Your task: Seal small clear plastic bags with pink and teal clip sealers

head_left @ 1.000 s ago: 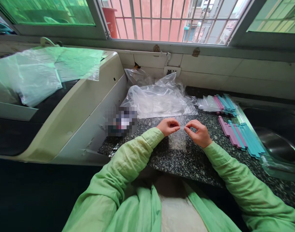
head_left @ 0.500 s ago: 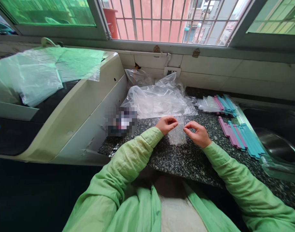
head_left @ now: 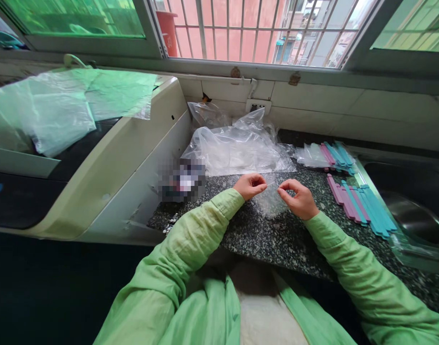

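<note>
Both hands are over the speckled granite counter (head_left: 276, 239), working a small clear plastic bag (head_left: 271, 203) — thin, see-through, a little crinkled, the dark stone showing through it. The left hand (head_left: 250, 186) pinches one top corner, fingers curled tight; the right hand (head_left: 298, 197) pinches the other, thumb against forefinger. The bag hangs between them, its lower edge resting on the counter. Just behind lies a heap of clear plastic (head_left: 237, 148) — off right, pink and teal strips (head_left: 359, 203).
</note>
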Demonstrator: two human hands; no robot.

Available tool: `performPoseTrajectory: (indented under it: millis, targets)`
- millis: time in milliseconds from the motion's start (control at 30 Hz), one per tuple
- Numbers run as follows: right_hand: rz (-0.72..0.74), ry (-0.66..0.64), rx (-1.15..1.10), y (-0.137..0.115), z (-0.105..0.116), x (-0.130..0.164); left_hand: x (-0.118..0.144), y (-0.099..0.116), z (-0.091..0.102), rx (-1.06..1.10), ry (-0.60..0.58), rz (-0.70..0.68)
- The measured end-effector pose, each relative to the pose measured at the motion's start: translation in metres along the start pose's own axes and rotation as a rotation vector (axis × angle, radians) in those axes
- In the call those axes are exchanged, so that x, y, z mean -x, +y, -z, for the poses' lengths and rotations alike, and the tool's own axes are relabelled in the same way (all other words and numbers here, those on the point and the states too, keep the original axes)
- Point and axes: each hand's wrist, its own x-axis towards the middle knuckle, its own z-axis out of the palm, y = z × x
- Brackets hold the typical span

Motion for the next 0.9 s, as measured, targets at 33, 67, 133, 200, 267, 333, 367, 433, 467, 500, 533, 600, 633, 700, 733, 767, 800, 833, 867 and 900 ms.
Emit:
performPoseTrajectory:
  millis: [33,67,133,200,267,333,367,433,467,500,533,600,633,700,733,767,800,833,867,900]
  targets:
    - [0.001,0.003,0.004,0.0002,0.0004,-0.0002,-0.0001,-0.0002,0.0002,-0.004,-0.008,0.008]
    - [0.001,0.007,0.007,0.0005,0.0007,-0.0003,-0.0002,-0.0005,0.0002,-0.007,-0.018,0.016]
    - [0.0,0.014,0.012,0.0011,0.0011,-0.0005,-0.0003,-0.0011,0.0001,-0.006,-0.041,0.03]
    - [-0.007,0.019,0.01,0.0016,0.0013,-0.0005,-0.0002,-0.0014,-0.0001,-0.003,-0.048,0.032]
    - [-0.017,0.019,0.0,0.002,0.0015,-0.0002,-0.0002,-0.0011,0.0001,-0.007,-0.034,0.026]
    - [-0.026,0.016,-0.011,0.0024,0.0018,0.0001,-0.0002,-0.0001,0.0007,-0.011,-0.01,0.022]
    - [-0.028,0.015,-0.014,0.0026,0.0019,0.0003,-0.0002,0.0005,0.0011,-0.011,0.0,0.021]
    - [-0.027,0.017,-0.015,0.003,0.0019,0.0004,-0.0003,0.0015,0.0021,-0.013,0.013,0.021]
    - [-0.025,0.019,-0.013,0.0031,0.0018,0.0003,-0.0004,0.0019,0.0025,-0.015,0.015,0.021]
    - [-0.022,0.021,-0.01,0.0031,0.0017,0.0002,-0.0005,0.002,0.0029,-0.016,0.012,0.022]
    - [-0.018,0.022,-0.006,0.0031,0.0016,0.0001,-0.0006,0.002,0.0032,-0.015,0.004,0.023]
    - [-0.01,0.021,-0.001,0.003,0.0015,-0.0002,-0.0007,0.0016,0.0034,-0.005,-0.016,0.025]
    - [-0.007,0.022,0.001,0.0029,0.0015,-0.0003,-0.0008,0.0012,0.0035,0.004,-0.028,0.025]
    - [-0.003,0.023,0.004,0.0028,0.0016,-0.0004,-0.0009,0.0005,0.0033,0.017,-0.046,0.025]
    - [-0.002,0.023,0.005,0.0027,0.0016,-0.0004,-0.0009,0.0002,0.0032,0.019,-0.048,0.026]
    - [-0.001,0.023,0.007,0.0027,0.0017,-0.0003,-0.0009,0.0,0.0031,0.018,-0.047,0.027]
    - [0.0,0.022,0.01,0.0026,0.0017,-0.0002,-0.0008,-0.0002,0.003,0.014,-0.045,0.029]
    - [0.0,0.02,0.012,0.0026,0.0016,0.0,-0.0007,-0.0002,0.0028,0.009,-0.039,0.03]
    - [0.0,0.018,0.013,0.0027,0.0016,0.0002,-0.0006,-0.0003,0.0027,0.004,-0.031,0.028]
    - [0.0,0.018,0.014,0.0027,0.0015,0.0004,-0.0004,-0.0003,0.0026,-0.001,-0.022,0.025]
